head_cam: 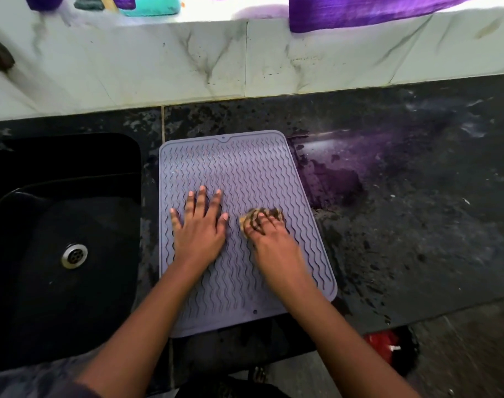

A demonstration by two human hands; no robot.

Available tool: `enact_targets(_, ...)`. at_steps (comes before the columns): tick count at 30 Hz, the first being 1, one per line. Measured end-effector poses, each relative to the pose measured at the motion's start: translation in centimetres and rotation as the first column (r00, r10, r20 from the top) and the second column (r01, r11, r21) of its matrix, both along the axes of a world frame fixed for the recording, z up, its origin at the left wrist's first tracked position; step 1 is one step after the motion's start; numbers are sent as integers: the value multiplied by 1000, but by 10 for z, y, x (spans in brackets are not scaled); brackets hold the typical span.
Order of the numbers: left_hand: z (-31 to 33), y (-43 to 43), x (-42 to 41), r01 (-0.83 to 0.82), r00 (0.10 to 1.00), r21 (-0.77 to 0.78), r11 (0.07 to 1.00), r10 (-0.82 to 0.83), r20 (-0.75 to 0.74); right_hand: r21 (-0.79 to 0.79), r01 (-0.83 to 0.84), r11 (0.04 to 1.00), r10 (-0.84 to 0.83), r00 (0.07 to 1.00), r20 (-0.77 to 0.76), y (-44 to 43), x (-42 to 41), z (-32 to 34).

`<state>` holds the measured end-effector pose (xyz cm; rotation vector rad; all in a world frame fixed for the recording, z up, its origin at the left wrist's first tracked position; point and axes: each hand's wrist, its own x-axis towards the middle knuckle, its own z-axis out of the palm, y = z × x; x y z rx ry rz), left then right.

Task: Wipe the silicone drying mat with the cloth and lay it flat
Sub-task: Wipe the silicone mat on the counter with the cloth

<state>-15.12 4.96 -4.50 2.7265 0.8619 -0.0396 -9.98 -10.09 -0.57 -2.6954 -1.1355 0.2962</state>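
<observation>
Wiping step is in progress, not finished, as I read it.

Silicone drying mat (239, 173) lies on the dark surface (403, 225), just right of the black sink (58, 225), long axis running 12 to 6. It looks already flat: no curled corner or lifted edge visible. Near edge sits at or slightly over the surface's front lip; hard to tell which.

Left hand (199, 225): palm down, fingers spread wide, pressing on the mat's left-centre. Holding nothing, just pinning the mat.

Right hand (270, 239): fingers curled down over the cloth (260, 216), a small bunched yellow-and-dark striped wad, pressing it onto the mat toward 3 o'clock of centre. Hand and cloth are motion-blurred, so likely mid-stroke.

Progress, judged from the frame only:
- Mat laid out: effectively done.
- Wipe: partway. Cloth is at mid-right; can't tell which zones are already covered. A few pale specks show near the upper left, around 10 o'clock, so the far half probably needs a pass.
- Left: finish coverage, lift hands, confirm it sits flat.

Wet patch on the surface at the mat's 2 o'clock, touching its right edge. Could creep under.
</observation>
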Motion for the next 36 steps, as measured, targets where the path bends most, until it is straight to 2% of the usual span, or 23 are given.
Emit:
enact_targets(3,-4,-1,-2,7,1000,52,999,-7,9,3,-40,999,40,998,-43,-24,-16,9)
enact_targets(6,-8,-1,-2,10,1000,69,998,-11,20,130,99,987,-82,988,-133,-13,6,23)
enact_targets(8,-9,-1,-2,1,999,75,997,-4,35,211,168,963,-148,983,-108,3,16,22)
enact_targets(10,-10,-2,-1,-6,999,79,997,3,41,180,123,976,-116,992,-49,18,13,12)
enact_targets(13,-9,-2,-1,-16,999,74,997,13,48,35,11,999,-12,1000,28,19,-4,0)
enact_targets(19,-5,-3,-2,-8,998,61,998,5,58,37,-59,998,58,998,22,-49,-71,-4)
enact_targets(22,-3,-4,-6,12,999,40,999,-14,51,155,51,987,-45,998,-41,-54,-60,-4)
enact_targets(24,-4,-6,-14,18,999,35,999,-19,43,207,80,975,-79,997,-14,-39,-46,-3)
enact_targets(29,-6,-14,-31,6,998,37,999,-9,57,90,41,995,-43,999,16,-21,-43,-12)
enact_targets(32,-7,-15,-31,-3,998,44,999,0,69,103,0,995,-6,999,54,-49,-67,-7)
enact_targets(36,-9,-14,-31,-10,997,48,999,7,73,129,-33,991,42,997,-69,-85,-96,-3)
